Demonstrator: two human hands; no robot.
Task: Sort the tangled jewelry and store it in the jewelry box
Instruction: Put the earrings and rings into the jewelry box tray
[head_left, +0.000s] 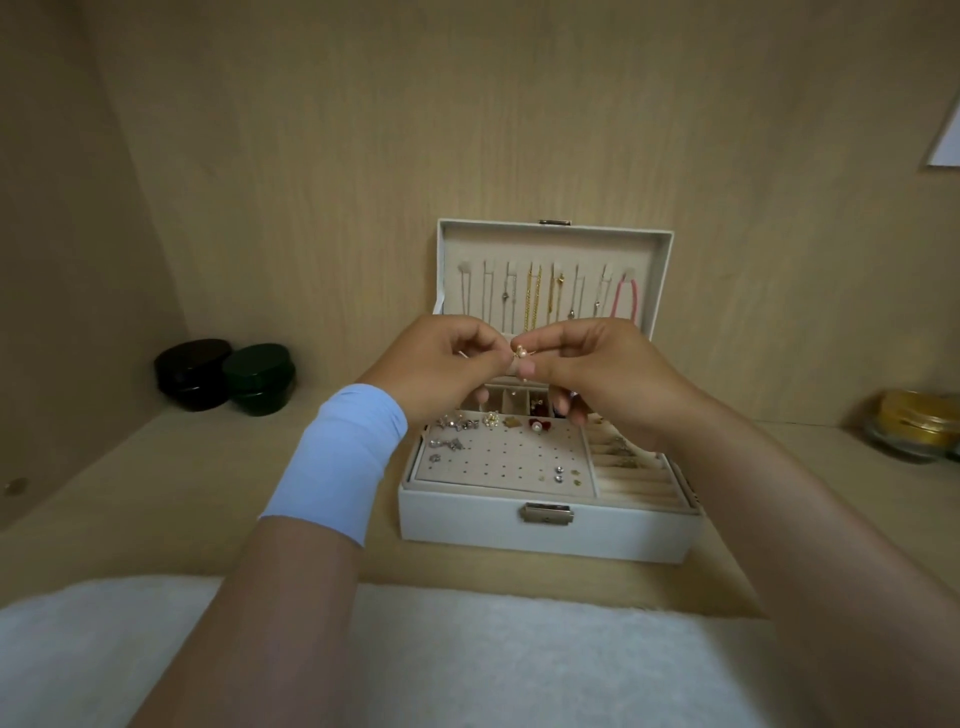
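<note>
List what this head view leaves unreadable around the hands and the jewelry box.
Pearl piece, head view: tiny, mostly covered by fingertips of the left hand and right hand; type unclear.
Jewelry box back compartments, head view: behind both hands.
Necklaces in the lid, head view: lower ends behind the hands.
Gold jar, head view: blurred, cut by right edge.

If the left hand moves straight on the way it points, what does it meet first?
Likely the small pearl piece the left hand pinches, then the right hand; depth unclear.

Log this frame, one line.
left hand: pinches pearl piece | right hand: pinches pearl piece | jewelry box: open | pearl piece: not yet stored
</note>
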